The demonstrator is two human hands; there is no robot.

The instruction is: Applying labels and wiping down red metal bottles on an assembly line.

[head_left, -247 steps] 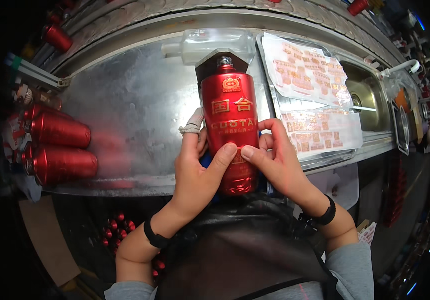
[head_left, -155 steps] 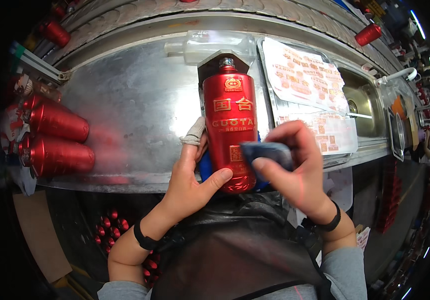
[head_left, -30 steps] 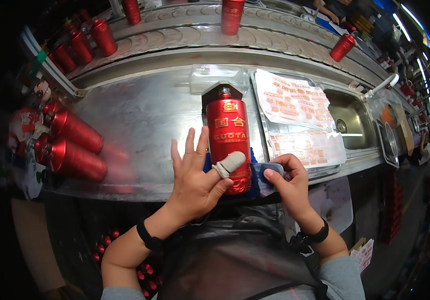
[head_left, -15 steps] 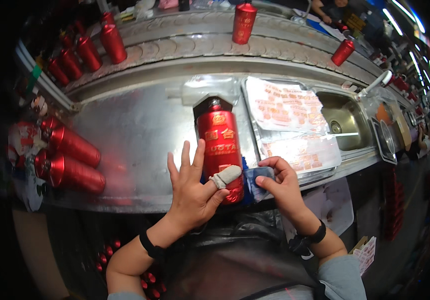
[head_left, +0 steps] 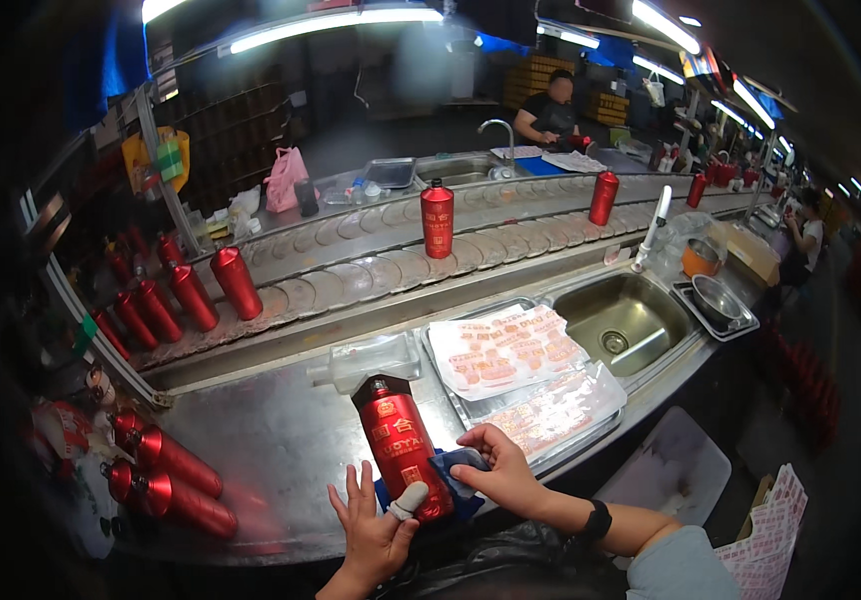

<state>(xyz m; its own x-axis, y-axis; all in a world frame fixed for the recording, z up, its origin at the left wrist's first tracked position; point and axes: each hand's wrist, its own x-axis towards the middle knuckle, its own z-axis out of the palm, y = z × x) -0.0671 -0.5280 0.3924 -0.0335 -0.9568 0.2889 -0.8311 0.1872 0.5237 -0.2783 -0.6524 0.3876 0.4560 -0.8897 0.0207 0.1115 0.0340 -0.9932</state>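
Note:
A red metallic bottle (head_left: 391, 425) with gold lettering lies on its back on the steel worktop, its black-capped neck pointing away from me. A blue cloth (head_left: 470, 506) shows from under its near end. My left hand (head_left: 375, 532) is beside that end, fingers spread, with a whitish cover on the index finger (head_left: 410, 499) resting against the bottle's face. Pinched between thumb and fingers of my right hand (head_left: 499, 474) is a small flat dark-blue piece (head_left: 457, 468), held at the bottle's right side. A dark angular support (head_left: 369, 387) sits around the bottle's shoulder.
Printed decal sheets (head_left: 511, 350) lie on a metal tray right of the bottle, beside a steel sink (head_left: 626, 325). More red bottles (head_left: 179, 462) lie at the left. Beyond runs a conveyor (head_left: 351, 285) with standing bottles (head_left: 438, 220). A person (head_left: 551, 112) works across it.
My view has tilted up, so the conveyor and far side now show more. The dark-blue piece in my right hand has moved onto the bottle's right edge. My left hand stays beside the bottle.

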